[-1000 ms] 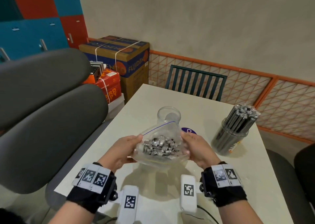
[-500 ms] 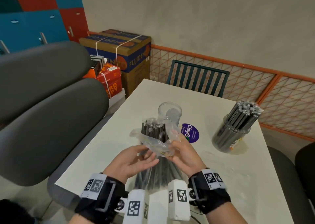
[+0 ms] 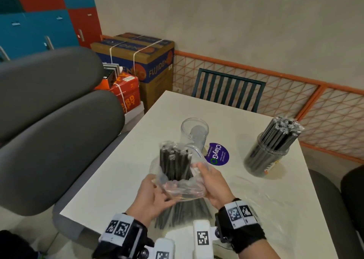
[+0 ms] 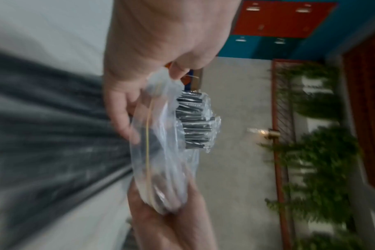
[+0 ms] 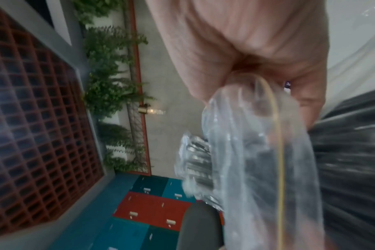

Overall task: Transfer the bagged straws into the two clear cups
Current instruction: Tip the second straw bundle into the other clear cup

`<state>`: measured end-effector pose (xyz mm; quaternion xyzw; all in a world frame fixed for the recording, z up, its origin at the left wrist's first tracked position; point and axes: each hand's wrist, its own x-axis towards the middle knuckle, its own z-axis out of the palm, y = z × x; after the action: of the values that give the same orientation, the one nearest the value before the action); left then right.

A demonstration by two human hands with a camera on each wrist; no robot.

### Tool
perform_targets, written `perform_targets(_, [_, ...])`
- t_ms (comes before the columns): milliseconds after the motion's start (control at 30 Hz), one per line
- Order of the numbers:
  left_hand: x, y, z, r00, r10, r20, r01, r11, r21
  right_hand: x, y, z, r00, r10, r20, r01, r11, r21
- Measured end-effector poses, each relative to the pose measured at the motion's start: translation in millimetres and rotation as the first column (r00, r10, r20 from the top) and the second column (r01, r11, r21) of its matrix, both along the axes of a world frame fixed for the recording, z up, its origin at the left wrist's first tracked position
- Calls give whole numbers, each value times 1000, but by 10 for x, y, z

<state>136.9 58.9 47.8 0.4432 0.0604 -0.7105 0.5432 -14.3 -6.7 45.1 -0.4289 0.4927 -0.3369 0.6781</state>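
A bundle of black straws [image 3: 175, 161] stands upright on the white table [image 3: 285, 209], its lower ends splayed near the front edge. The clear plastic bag [image 3: 183, 189] is bunched around the bundle's middle, and the straw tops stick out above it. My left hand [image 3: 157, 191] grips the bag's left side and my right hand [image 3: 204, 178] grips its right side. Both wrist views are blurred but show the bag [image 4: 161, 160] [image 5: 257, 152] held in curled fingers, with straw ends [image 4: 193, 121] [image 5: 197, 160] beyond. An empty clear cup [image 3: 194, 132] stands just behind the bundle. A second clear cup [image 3: 269, 152], at the right, is packed with straws.
A purple round sticker [image 3: 217, 154] lies on the table between the two cups. Grey padded chairs [image 3: 59, 140] stand along the table's left side, a dark slatted chair [image 3: 228, 89] at the far end. Cardboard boxes [image 3: 137, 61] are stacked beyond.
The bag was held flat with the straw ends facing me; it is now upright on the table. The bag has slid down, so the straw tops stick out farther.
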Motion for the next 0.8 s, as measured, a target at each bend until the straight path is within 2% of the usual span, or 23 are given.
perform_targets(33, [27, 8, 9, 991, 35, 130, -41, 998, 43, -39, -21, 13, 999, -16, -44, 16, 1000, -12])
perform_targets(100, [150, -25, 17, 900, 52, 432, -96, 992, 80, -92, -43, 27, 994, -5, -114, 0, 999, -38])
perform_targets(133, [222, -65, 26, 842, 1, 539, -54, 995, 83, -91, -42, 31, 990, 8, -142, -15, 999, -47])
perform_targets(167, [268, -106, 76, 807, -69, 586, 9, 994, 105, -91, -29, 38, 990, 9, -143, -18, 998, -58])
perform_targets(267, [313, -205, 166, 831, -283, 478, 201, 955, 217, -80, -36, 12, 994, 3, -108, -14, 995, -98])
perform_targets(333, [290, -196, 163, 827, -334, 452, 250, 939, 237, -63, -57, -9, 996, 19, -86, -26, 996, -82])
perform_targets(433, [262, -205, 75, 811, -279, 514, 201, 958, 203, -46, -116, -75, 993, -109, 35, 107, 993, 53])
perform_targets(500, [278, -207, 28, 891, -204, 405, 146, 974, 171, -48, -133, -77, 977, -170, 128, 142, 969, 205])
perform_targets(567, [290, -193, -15, 972, -78, 220, 45, 988, 149, -65, -124, -72, 966, -161, 202, 91, 944, 316])
perform_targets(600, [291, -185, -49, 989, -22, 144, 2, 990, 142, -81, -101, -51, 965, -134, 226, 52, 940, 337])
perform_targets(667, [228, -176, -99, 998, 49, 35, -52, 994, 94, -143, -76, -27, 967, 17, 254, -101, 941, 323])
perform_targets(733, [184, -172, -82, 997, -36, 65, 37, 999, -5, -154, -68, -28, 974, 178, 144, -212, 937, 278])
perform_targets(800, [139, -196, -71, 980, -96, 177, 104, 994, -36, -95, -92, -105, 968, 236, -87, -214, 955, 205])
